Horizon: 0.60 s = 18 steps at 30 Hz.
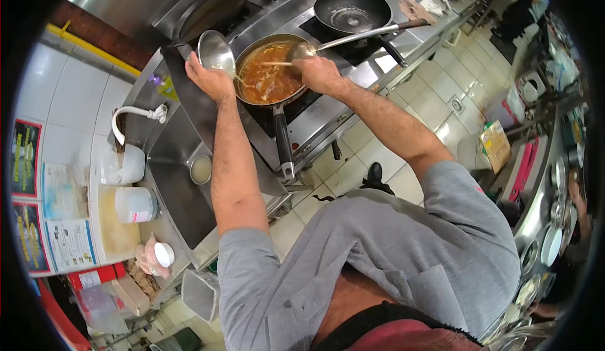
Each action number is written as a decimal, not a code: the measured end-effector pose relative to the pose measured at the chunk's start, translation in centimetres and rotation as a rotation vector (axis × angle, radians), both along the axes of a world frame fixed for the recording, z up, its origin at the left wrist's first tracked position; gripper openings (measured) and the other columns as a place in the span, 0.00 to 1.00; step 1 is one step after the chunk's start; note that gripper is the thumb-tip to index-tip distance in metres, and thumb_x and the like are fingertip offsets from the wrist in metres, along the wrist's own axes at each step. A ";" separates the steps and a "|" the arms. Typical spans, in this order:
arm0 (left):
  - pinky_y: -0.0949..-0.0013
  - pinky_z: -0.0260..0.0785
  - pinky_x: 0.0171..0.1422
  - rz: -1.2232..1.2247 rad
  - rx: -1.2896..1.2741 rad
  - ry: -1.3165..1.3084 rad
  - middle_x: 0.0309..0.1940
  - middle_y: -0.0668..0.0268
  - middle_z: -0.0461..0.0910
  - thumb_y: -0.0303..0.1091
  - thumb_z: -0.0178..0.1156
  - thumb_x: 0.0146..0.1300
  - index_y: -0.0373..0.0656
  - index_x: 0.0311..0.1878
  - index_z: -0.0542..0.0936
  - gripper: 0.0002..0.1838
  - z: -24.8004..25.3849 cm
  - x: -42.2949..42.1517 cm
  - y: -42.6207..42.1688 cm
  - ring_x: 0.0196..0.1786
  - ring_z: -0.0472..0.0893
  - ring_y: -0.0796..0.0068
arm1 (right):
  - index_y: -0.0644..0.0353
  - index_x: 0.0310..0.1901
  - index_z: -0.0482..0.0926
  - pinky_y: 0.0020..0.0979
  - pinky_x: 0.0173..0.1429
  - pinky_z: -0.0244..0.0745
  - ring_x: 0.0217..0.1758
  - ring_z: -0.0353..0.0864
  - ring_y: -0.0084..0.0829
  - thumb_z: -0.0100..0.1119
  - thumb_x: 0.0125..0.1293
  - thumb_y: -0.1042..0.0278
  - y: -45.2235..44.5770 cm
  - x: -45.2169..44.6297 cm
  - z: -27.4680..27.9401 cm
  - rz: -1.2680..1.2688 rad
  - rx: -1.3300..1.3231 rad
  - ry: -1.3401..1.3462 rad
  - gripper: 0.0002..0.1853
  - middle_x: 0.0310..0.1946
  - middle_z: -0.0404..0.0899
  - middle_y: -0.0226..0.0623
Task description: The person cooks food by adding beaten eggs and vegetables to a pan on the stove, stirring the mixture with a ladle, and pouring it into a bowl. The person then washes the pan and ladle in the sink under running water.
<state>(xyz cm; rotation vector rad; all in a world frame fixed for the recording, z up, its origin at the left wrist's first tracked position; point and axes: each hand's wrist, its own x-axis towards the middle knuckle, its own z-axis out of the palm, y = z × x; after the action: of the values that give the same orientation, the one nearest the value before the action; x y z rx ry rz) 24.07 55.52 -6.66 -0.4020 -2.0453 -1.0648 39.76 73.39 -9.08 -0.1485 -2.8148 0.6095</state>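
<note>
My left hand [211, 80] grips a metal bowl [215, 51], tilted over the left rim of a frying pan [279, 104]. A thin pale stream runs from the bowl's lip into the orange-red sauce [268, 76], where pale streaks show. Closed around a thin wooden stick [276, 64], my right hand [318, 75] is above the pan's right side; the stick's tip is over the sauce. A ladle [353, 38] lies beside that hand, its metal head at the pan's edge and its long handle stretching right. The pan's black handle [283, 140] points toward me.
Behind the ladle stands a second black pan [351, 11] on the cooktop. To the left is a steel sink [179, 187] with a white faucet [135, 112] and a small round container [201, 169]. Cloths [416, 10] lie at the back right. Other people are at the far right.
</note>
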 end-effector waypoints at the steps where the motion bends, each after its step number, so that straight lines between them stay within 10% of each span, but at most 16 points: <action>1: 0.57 0.55 0.67 -0.014 -0.012 0.059 0.62 0.44 0.56 0.12 0.46 0.51 0.40 0.62 0.63 0.32 0.1 -0.1 0.1 0.64 0.61 0.48 | 0.54 0.42 0.77 0.43 0.42 0.75 0.41 0.79 0.44 0.52 0.54 0.68 -0.4 0.4 0.5 -0.055 -0.019 0.042 0.12 0.36 0.79 0.44; 7: 0.49 0.67 0.51 0.079 0.215 0.088 0.37 0.39 0.76 0.18 0.49 0.46 0.26 0.40 0.75 0.16 -0.1 -0.7 0.7 0.42 0.76 0.40 | 0.57 0.37 0.80 0.42 0.44 0.76 0.41 0.79 0.43 0.61 0.50 0.62 -3.9 0.7 4.9 0.054 -0.028 -0.028 0.13 0.37 0.78 0.45; 10: 0.51 0.71 0.54 0.165 0.553 -0.432 0.44 0.39 0.75 0.18 0.46 0.48 0.27 0.52 0.71 0.23 -1.1 -0.9 1.4 0.47 0.77 0.44 | 0.62 0.33 0.81 0.41 0.44 0.76 0.41 0.80 0.44 0.56 0.49 0.64 -5.1 -0.1 4.4 0.044 -0.042 0.247 0.12 0.37 0.78 0.47; 12: 0.52 0.69 0.56 0.003 0.596 -0.288 0.49 0.42 0.74 0.19 0.43 0.54 0.29 0.57 0.68 0.24 -5.3 -7.5 0.5 0.50 0.76 0.44 | 0.64 0.36 0.81 0.40 0.46 0.76 0.44 0.80 0.45 0.56 0.50 0.64 -5.5 0.5 5.2 0.062 -0.073 -0.090 0.14 0.39 0.78 0.49; 18: 0.53 0.67 0.56 0.059 0.196 -0.268 0.52 0.41 0.71 0.29 0.42 0.62 0.31 0.58 0.67 0.21 -0.5 -2.7 0.5 0.50 0.75 0.43 | 0.65 0.35 0.81 0.42 0.45 0.76 0.43 0.80 0.48 0.55 0.52 0.66 -2.9 -0.7 1.5 -0.181 -0.047 0.184 0.12 0.38 0.78 0.49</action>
<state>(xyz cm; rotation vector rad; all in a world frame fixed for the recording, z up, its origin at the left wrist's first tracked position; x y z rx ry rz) 21.38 56.00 -7.13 -0.1014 -2.1418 -1.3271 39.10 70.49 -7.60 -0.3348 -2.5765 0.6136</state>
